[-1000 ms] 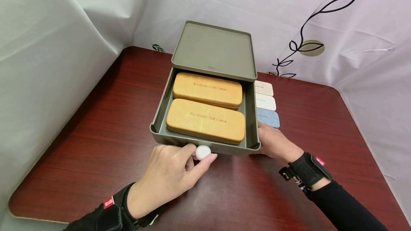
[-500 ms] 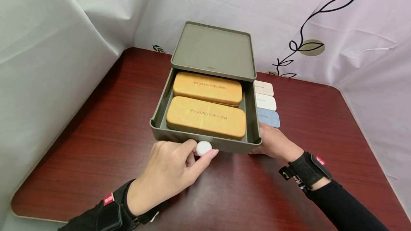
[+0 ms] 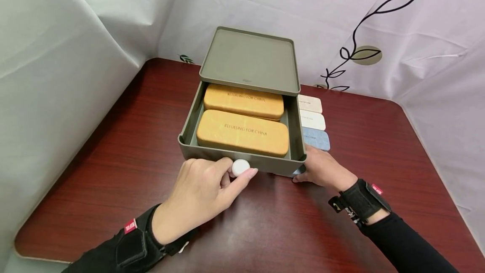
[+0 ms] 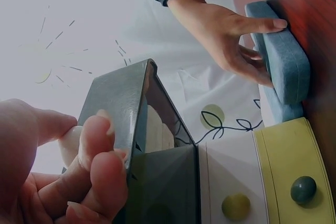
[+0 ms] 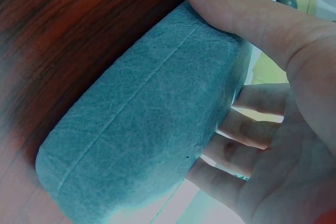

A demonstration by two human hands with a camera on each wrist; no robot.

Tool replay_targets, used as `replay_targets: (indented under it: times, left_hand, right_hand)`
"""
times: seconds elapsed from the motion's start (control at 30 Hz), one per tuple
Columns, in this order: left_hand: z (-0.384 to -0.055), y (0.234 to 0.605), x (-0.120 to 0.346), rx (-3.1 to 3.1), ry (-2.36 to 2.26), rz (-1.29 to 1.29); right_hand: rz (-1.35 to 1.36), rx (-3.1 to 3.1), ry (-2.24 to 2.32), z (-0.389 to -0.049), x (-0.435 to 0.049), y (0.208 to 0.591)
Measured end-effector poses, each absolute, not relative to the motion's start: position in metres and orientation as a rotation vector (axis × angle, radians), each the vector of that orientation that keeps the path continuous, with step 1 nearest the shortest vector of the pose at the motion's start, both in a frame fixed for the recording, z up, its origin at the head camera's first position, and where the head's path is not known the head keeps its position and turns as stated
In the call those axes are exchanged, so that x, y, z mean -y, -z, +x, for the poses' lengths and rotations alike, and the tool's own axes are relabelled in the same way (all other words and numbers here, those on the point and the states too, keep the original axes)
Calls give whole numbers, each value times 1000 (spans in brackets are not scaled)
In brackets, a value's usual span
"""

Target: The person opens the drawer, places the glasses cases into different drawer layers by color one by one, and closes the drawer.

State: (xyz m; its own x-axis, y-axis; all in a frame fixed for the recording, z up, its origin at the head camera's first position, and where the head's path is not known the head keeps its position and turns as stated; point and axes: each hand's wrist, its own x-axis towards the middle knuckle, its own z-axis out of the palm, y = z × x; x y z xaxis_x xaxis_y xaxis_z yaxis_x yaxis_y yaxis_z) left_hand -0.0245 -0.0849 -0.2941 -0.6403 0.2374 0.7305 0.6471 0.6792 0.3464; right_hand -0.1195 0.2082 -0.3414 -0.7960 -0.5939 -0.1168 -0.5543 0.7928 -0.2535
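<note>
2 yellow cases (image 3: 242,134) lie in the drawer (image 3: 274,164), left hand (image 3: 201,191) pinching its knob (image 3: 240,167), right hand (image 3: 326,167) gripping a blue case (image 5: 139,108) below.

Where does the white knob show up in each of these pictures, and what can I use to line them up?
Head: the white knob is just below centre, pinched by the left hand at the drawer front.
Left wrist: left of centre, below mid-height, partly covered by fingers.
Right wrist: not visible.
Shared landmark: the right hand, right of centre in the head view, upper right in the left wrist view, along the right side in the right wrist view.
</note>
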Motion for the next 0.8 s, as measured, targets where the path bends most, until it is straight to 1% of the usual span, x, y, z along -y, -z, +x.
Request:
replay_targets:
  times: [0.27, 0.53, 0.8]
  left_hand:
    - [-34, 294, 85, 2255, 801, -677]
    - [-45, 292, 83, 2259, 785, -673]
    - [-57, 291, 81, 2299, 773, -662]
  right_hand:
    - [-895, -2803, 287, -121, -208, 343]
    - [-832, -2816, 180, -121, -207, 342]
    - [-856, -2808, 145, -122, -206, 342]
